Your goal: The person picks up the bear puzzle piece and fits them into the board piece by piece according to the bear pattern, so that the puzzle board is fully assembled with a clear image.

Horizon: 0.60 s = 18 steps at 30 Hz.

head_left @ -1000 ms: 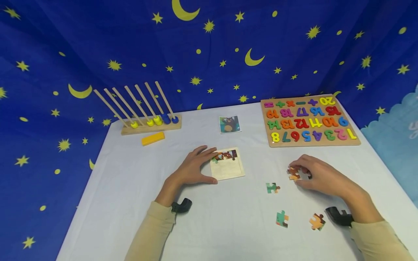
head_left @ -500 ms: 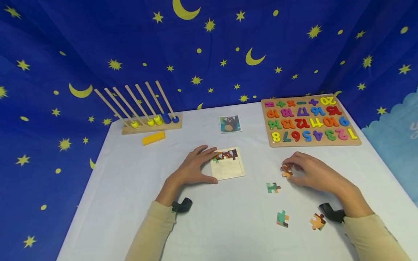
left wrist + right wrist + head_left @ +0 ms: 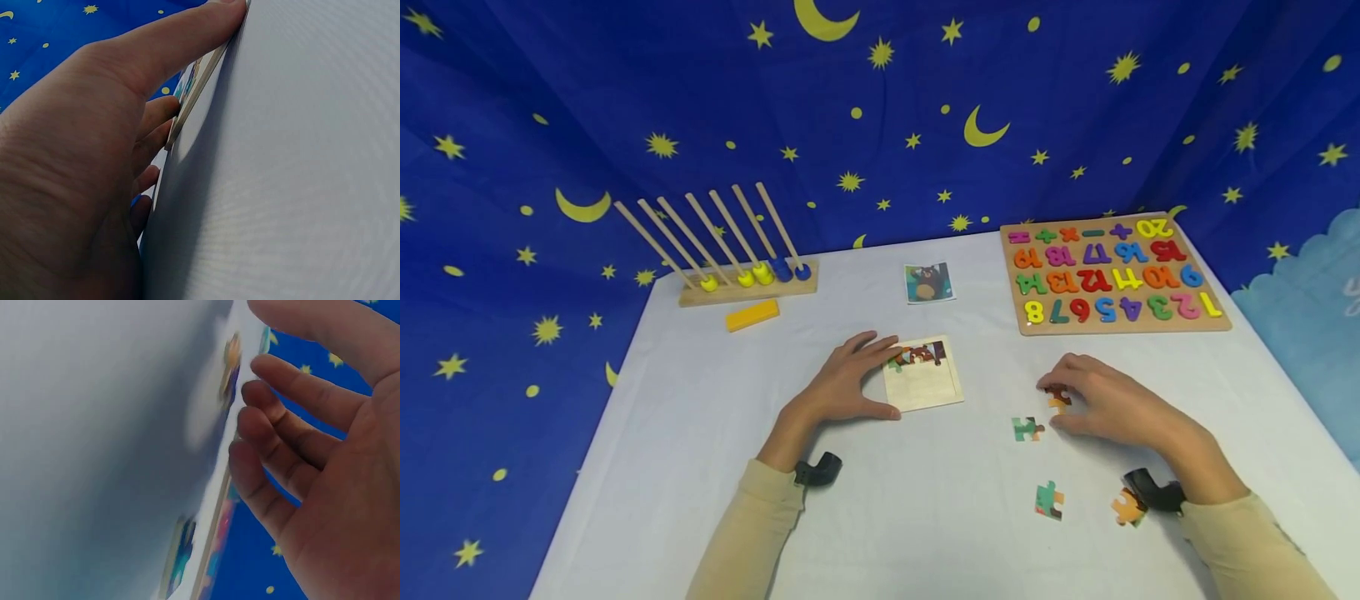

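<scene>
Bear jigsaw tray [image 3: 925, 392] has its left edge against the left hand [image 3: 842, 383], fingers extended; white cloth [image 3: 992, 367] stretches toward the right hand [image 3: 1120, 404], loosely open over one of four loose jigsaw pieces [image 3: 1047, 501], two mostly green.

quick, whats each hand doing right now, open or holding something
Left hand: open, fingers touching the wooden puzzle board.
Right hand: open around a brown-and-orange puzzle piece, no grip visible.
</scene>
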Tool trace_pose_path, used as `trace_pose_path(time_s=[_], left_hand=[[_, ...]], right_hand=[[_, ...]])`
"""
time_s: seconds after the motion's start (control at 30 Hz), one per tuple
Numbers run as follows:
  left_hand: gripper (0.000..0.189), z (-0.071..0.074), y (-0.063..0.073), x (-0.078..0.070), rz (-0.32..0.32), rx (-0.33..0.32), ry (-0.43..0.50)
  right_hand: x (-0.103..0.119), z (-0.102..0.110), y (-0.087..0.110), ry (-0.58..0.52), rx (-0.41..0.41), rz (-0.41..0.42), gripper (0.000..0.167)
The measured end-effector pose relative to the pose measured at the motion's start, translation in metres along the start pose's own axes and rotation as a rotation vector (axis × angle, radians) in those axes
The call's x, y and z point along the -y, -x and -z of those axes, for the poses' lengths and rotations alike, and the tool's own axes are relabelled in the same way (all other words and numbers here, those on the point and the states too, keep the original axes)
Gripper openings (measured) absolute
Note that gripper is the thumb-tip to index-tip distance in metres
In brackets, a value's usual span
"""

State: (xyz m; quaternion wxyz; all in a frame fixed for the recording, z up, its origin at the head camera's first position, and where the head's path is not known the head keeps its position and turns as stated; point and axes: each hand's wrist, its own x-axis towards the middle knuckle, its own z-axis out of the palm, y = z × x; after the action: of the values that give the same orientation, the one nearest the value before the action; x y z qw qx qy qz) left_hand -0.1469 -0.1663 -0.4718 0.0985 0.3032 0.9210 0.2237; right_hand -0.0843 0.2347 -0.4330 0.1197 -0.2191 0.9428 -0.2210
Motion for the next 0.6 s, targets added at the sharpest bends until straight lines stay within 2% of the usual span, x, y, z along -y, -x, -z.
trace_pose_path(time_s=[0.23,0.4,0.6], left_hand=[[0.103,0.001,0.001,0.0,0.004,0.0,0.003],[0.103,0.0,0.001,0.0,0.012,0.007,0.008],[0.103,0.0,0.001,0.001,0.005,0.003,0.001]], right_hand=[[0.015,-0.01,-0.003,-0.025,0.062,0.03,0.037],[0.02,-0.014,-0.005,-0.053,0.095,0.042,0.027],[0.024,-0.014,-0.007,-0.049,0.109,0.019,0.026]])
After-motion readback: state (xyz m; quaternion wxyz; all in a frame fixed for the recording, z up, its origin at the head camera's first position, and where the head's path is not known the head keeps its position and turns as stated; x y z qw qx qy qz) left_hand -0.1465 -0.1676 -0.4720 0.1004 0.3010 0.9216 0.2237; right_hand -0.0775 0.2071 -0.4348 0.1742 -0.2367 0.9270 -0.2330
